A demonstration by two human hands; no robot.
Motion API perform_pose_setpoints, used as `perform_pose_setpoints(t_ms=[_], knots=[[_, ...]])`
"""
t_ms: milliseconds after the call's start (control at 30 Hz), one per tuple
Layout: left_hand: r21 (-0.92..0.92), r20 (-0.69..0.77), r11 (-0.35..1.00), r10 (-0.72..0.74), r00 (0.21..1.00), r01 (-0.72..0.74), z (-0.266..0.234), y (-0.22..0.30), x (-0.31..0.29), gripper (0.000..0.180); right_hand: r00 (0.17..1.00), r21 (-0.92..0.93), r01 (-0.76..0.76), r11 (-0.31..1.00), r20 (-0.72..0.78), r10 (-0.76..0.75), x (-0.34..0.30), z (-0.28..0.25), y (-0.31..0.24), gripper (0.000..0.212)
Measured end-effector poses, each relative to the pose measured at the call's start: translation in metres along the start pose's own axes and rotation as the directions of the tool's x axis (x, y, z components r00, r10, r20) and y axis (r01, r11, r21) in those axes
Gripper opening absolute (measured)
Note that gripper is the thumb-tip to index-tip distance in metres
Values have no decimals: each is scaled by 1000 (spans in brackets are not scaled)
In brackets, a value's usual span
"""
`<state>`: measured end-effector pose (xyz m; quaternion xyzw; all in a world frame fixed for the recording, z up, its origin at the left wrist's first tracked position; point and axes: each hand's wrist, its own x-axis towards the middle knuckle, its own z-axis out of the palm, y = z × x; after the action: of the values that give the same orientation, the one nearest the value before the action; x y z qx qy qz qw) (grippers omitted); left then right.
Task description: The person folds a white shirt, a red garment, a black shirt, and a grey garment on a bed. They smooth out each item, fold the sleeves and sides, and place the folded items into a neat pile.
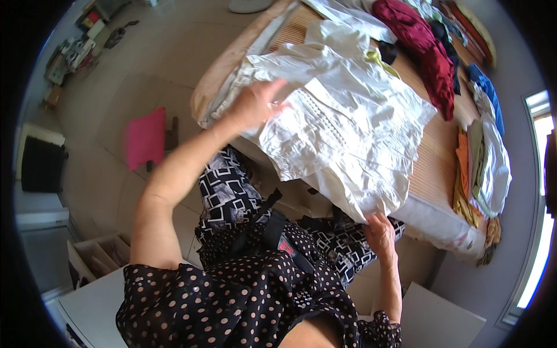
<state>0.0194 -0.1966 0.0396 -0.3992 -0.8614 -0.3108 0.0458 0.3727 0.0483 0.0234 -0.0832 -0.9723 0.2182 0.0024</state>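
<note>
A white shirt (371,139) with a row of ruffled trim down its front lies spread and wrinkled over the near edge of the bed. My left hand (259,105) is over its left part, fingers apart and slightly blurred; whether it touches the cloth I cannot tell. At the shirt's lower right corner, my right hand (381,233) pinches the hem, which hangs past the mattress edge toward me.
The bed (444,148) has a striped mat on top. Dark red clothing (420,55) lies at the far side, and folded garments (487,168) are stacked on the right. A pink seat (146,138) stands on the floor at left, drawers (98,255) at lower left.
</note>
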Motion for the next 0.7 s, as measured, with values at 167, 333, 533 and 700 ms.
perform_pose_setpoints(t_ms=[167,333,533,700], knots=[[-30,-325,960,253,911,-277,16,33,-37,32,999,27,3,1000,52,-4,3,-5,-6,22],[-662,115,749,44,992,43,-37,46,-102,47,995,63,-58,996,80,53,-7,-8,-3,23],[-679,477,391,-408,779,621,-103,-11,-237,57,997,64,-24,998,71,19,-12,-6,-1,27],[-635,551,191,-568,612,749,-137,-41,-308,13,997,36,63,997,-39,-61,-9,-14,-5,22]])
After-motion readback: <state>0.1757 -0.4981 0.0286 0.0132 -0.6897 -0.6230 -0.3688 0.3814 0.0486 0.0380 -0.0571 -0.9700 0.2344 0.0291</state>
